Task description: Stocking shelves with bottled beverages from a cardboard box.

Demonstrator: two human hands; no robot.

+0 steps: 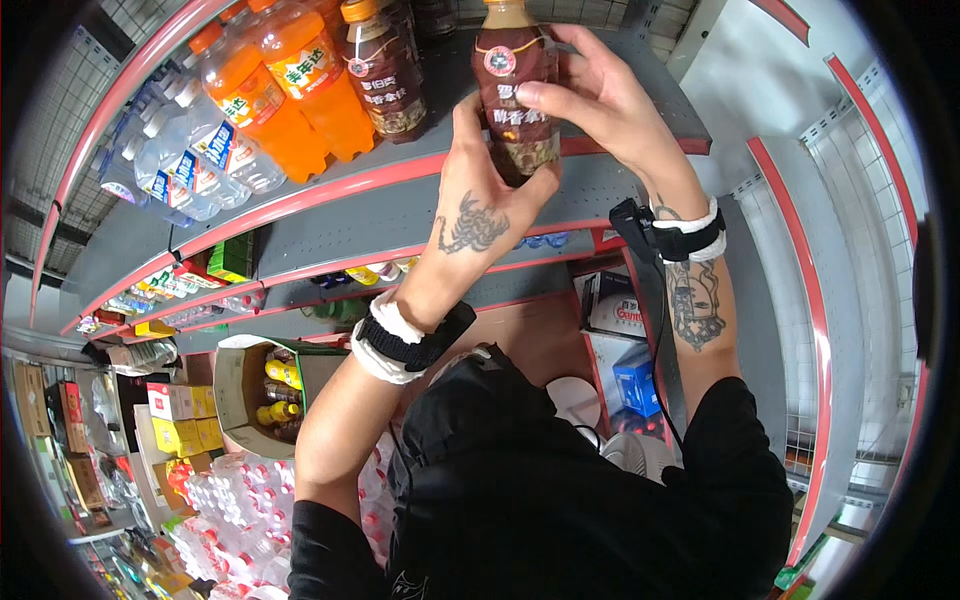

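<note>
A brown plastic drink bottle (514, 124) stands upright between my hands, in front of the top shelf. My left hand (484, 180) grips its lower part from beneath and the left side. Around its right side curls my right hand (592, 97), with the thumb across the label. The cap is cut off by the picture's top edge. A matching brown bottle (386, 82) stands on the top shelf (442, 139) to the left, with more dark bottles partly hidden behind it. Beside it are large bottles of orange soda (304, 82).
Clear water bottles (202, 146) fill the shelf's left end. Lower shelves (360, 202) hold small goods. An open carton (251, 397) of bottles stands below left, near shrink-wrapped bottle packs (247, 495). A white fan (634, 454) and a blue box (636, 382) sit low on the right.
</note>
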